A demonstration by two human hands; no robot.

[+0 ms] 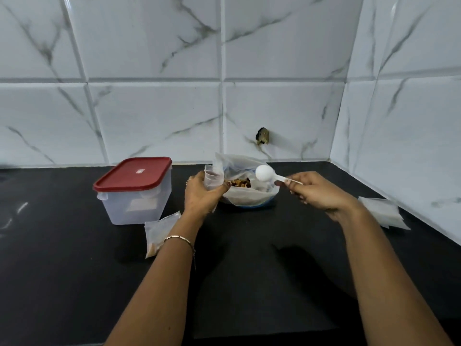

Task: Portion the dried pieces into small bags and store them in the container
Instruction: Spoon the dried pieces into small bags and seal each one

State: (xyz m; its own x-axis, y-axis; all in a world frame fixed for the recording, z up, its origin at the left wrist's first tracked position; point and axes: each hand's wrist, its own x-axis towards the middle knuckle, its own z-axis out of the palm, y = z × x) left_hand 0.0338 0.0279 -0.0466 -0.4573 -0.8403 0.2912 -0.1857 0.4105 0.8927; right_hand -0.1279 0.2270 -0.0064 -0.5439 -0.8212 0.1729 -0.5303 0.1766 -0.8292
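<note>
Brown dried pieces (240,183) lie in a large clear bag (247,196) set in a blue bowl (257,205) at the back of the black counter. My left hand (202,193) grips a small clear bag (212,178) upright at the bowl's left rim. My right hand (314,192) pinches the handle of a white plastic spoon (265,173), whose bowl hangs over the dried pieces. A clear container (136,196) with a red lid (134,174) stands shut to the left.
A small filled bag (159,231) lies flat in front of the container, beside my left forearm. A stack of small clear bags (383,212) lies at the right near the tiled side wall. White marble tiles back the counter (249,270).
</note>
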